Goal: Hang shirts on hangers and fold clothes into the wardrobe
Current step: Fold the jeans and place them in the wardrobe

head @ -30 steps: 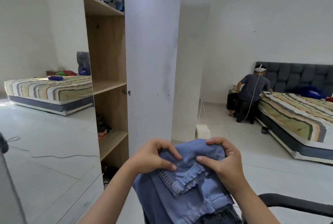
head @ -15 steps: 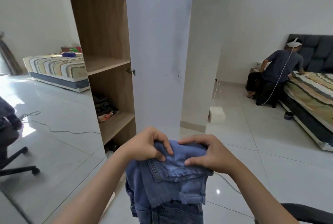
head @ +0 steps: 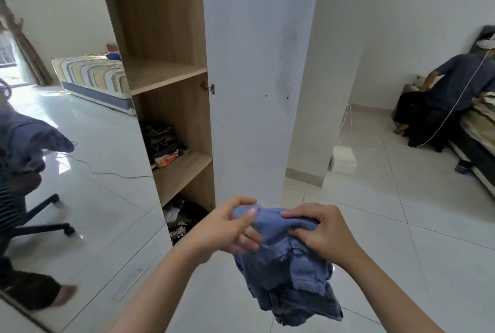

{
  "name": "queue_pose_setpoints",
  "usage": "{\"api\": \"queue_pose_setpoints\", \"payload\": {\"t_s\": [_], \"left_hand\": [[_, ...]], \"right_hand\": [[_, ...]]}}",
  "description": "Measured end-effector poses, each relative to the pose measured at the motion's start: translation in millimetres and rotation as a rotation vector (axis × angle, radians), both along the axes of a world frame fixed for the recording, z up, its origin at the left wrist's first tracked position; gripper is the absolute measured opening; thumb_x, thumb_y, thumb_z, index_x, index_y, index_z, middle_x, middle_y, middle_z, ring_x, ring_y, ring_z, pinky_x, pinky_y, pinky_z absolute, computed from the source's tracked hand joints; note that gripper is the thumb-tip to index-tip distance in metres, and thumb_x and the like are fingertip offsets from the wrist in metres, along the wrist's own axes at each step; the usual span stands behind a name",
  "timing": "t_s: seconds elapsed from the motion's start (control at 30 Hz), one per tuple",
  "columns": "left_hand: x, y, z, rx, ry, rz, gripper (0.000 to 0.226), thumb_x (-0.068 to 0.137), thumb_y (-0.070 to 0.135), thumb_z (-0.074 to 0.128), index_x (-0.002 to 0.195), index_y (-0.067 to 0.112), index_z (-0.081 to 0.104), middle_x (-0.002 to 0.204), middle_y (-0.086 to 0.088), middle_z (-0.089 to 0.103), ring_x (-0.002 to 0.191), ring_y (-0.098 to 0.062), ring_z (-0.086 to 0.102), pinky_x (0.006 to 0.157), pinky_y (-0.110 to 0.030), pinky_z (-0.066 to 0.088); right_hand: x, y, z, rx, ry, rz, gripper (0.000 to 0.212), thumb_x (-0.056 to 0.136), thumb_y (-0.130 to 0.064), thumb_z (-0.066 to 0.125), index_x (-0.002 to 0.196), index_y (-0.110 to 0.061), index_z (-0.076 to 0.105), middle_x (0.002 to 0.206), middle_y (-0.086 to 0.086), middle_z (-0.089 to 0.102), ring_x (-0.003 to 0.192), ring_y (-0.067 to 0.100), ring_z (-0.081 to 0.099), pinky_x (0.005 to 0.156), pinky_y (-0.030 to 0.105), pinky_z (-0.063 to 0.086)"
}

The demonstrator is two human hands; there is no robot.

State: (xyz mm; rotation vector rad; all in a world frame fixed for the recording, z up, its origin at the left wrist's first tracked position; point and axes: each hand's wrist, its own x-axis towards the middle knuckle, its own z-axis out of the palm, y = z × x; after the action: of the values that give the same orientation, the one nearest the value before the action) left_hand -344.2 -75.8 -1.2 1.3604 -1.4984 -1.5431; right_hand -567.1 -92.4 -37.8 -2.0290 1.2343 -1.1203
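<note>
A home bedroom: a tall wooden wardrobe with open shelves stands at twelve o'clock, folded clothes piled on a lower shelf; a striped bed shows at ten o'clock, another bed with a dark padded headboard at three o'clock, on white floor tiles

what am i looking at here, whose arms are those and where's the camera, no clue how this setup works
There is no machine here. A person wears a wide-angle camera on the head, looking forward and down, so the arms are their own. The left hand and right hand both hold bunched blue denim jeans in the air. In front stands an open wooden wardrobe with a white door; a pile of folded clothes sits on a lower shelf. Another person is beside a bed at the right.
</note>
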Motion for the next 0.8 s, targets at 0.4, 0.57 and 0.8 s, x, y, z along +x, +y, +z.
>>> {"api": "queue_pose_setpoints", "payload": {"t_s": [0.4, 0.57, 0.8], "left_hand": [[-32, -98, -62, 0.337, 0.364, 0.412, 0.024, 0.09, 0.017, 0.06, 0.114, 0.016, 0.062, 0.105, -0.016, 0.066, 0.094, -0.034, 0.065, 0.077, -0.04, 0.054], [-21, -110, -86, 0.235, 0.441, 0.505, 0.037, 0.085, -0.01, 0.053, 0.113, 0.011, 0.064, 0.102, -0.027, 0.064, 0.072, -0.028, 0.059, 0.062, -0.033, 0.051], [-4, -132, -100, 0.042, 0.561, 0.491, 0.041, 0.088, -0.011, 0.053, 0.11, 0.021, 0.066, 0.123, -0.011, 0.062, 0.104, -0.026, 0.065, 0.072, -0.029, 0.057]], "right_hand": [[32, -69, -39, -0.283, 0.042, 0.028, 0.039, 0.065, 0.003, 0.069, 0.087, -0.029, 0.071, 0.093, -0.021, 0.07, 0.077, 0.001, 0.06, 0.07, 0.025, 0.048], [46, -73, -57, -0.153, 0.035, 0.022, 0.025, 0.073, -0.022, 0.074, 0.092, -0.035, 0.066, 0.101, -0.025, 0.066, 0.095, -0.001, 0.06, 0.082, 0.021, 0.047], [74, -94, -76, 0.413, -0.366, -0.297, 0.041, 0.065, -0.059, 0.076, 0.103, -0.05, 0.063, 0.138, -0.008, 0.039, 0.123, -0.009, 0.04, 0.095, 0.012, 0.038]]}}
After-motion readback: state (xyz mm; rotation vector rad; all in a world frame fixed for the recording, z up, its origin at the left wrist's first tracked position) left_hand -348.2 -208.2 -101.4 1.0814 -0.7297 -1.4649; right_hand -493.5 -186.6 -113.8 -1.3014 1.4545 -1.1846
